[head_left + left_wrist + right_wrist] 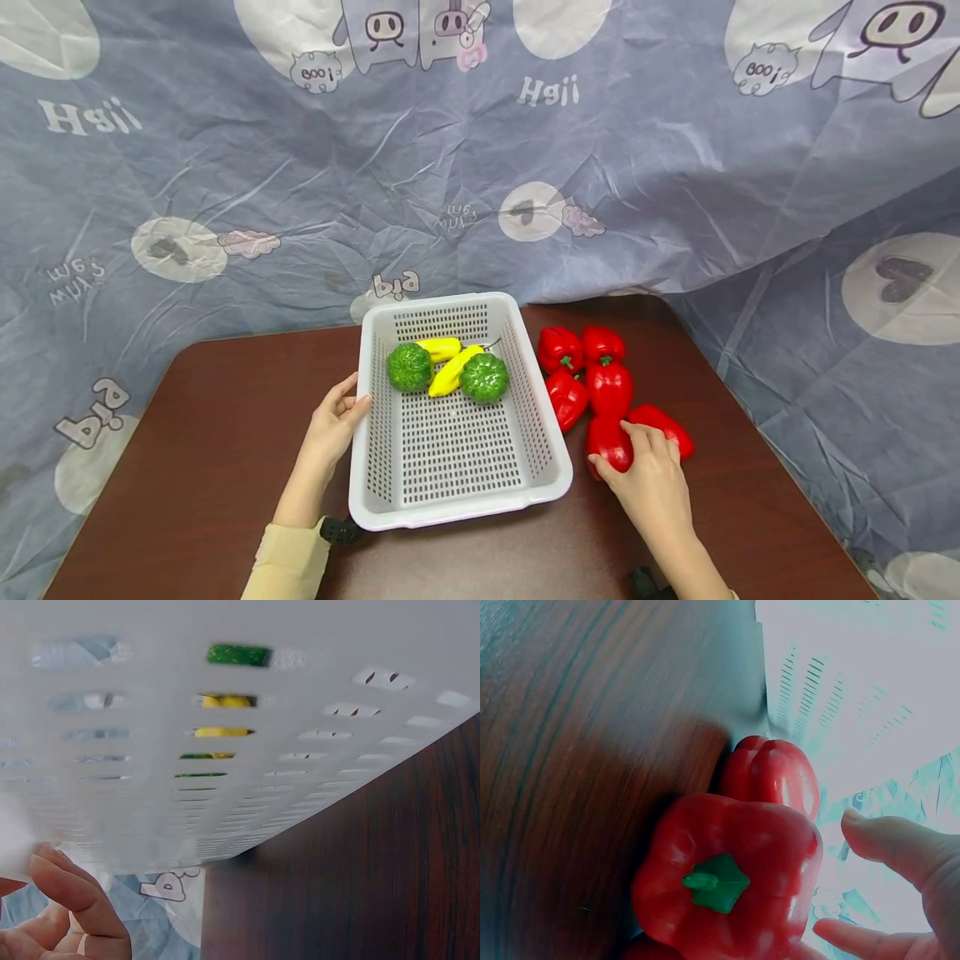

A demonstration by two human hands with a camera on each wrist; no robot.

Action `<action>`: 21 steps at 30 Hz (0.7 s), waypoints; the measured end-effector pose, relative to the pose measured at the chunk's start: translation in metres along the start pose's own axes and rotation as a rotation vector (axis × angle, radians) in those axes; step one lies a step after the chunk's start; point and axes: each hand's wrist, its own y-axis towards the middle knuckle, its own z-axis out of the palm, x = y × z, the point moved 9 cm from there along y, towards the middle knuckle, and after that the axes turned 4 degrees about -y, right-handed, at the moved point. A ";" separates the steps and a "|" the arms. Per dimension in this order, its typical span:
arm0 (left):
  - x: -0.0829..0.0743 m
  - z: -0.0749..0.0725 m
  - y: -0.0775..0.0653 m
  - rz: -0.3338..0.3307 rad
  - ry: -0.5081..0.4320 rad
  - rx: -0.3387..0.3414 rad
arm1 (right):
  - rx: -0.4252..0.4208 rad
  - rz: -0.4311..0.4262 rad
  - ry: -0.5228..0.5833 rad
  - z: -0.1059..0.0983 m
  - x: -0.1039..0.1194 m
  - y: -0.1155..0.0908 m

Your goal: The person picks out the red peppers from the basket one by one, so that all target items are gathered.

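Observation:
A white perforated plastic basket [457,492] stands on the brown table, with two green pumpkin-like vegetables [484,378] and two yellow peppers [447,375] inside. My left hand [335,421] grips the rim on its left side; in the left wrist view curled fingers [79,896] come up under that rim. To the right of the basket, my right hand [654,475] reaches over the nearest red bell pepper [609,442]. Its thumb and fingers are spread about the pepper. From the right wrist, a red bell pepper [727,877] shows its green stem, and the thumb [900,844] stands apart from it.
Several more red bell peppers [609,387] lie close together along the basket's right side, and one [667,427] is beyond my right hand. A grey-blue patterned cloth [450,150] hangs behind the table [247,400] and down its right side.

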 end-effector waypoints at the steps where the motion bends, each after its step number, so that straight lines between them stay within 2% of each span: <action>1: 0.000 0.000 0.000 0.000 0.002 0.001 | 0.009 0.011 0.009 0.001 -0.001 0.000; 7: -0.001 -0.001 0.000 0.017 0.015 0.003 | 0.043 0.033 0.045 0.002 -0.002 0.005; 11: -0.002 -0.002 0.001 0.024 0.034 0.000 | 0.069 0.031 0.107 0.001 0.000 0.013; 21: -0.005 -0.005 0.004 0.007 0.114 0.006 | 0.219 0.119 0.271 0.006 0.001 0.025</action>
